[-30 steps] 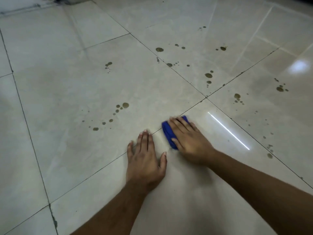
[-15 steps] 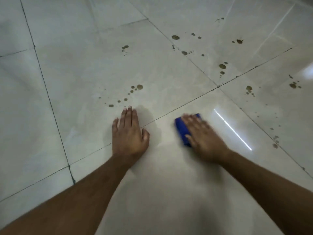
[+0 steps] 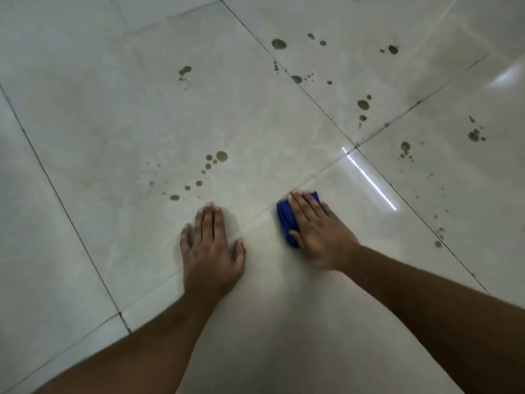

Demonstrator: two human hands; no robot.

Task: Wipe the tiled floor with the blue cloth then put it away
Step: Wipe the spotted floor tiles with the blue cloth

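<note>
While the left hand (image 3: 211,248) is laid flat and empty on the tiled floor (image 3: 113,132), the folded blue cloth (image 3: 287,220) is pressed down under the right hand (image 3: 315,231); wiping is judged underway, and the dark droplets (image 3: 216,160) ahead call for a forward sweep.

Most of the blue cloth (image 3: 286,223) is covered by the right hand (image 3: 318,231); only its left edge and a far corner show, so its full shape and fold cannot be determined. The palm of the left hand (image 3: 211,251) faces the tiled floor (image 3: 113,123) and is hidden. Both forearms are cut off by the bottom and right picture edges. The dark spots (image 3: 221,156) are soft-edged; the smallest are too small to resolve. Fingertips of both hands appear slightly blurred.
</note>
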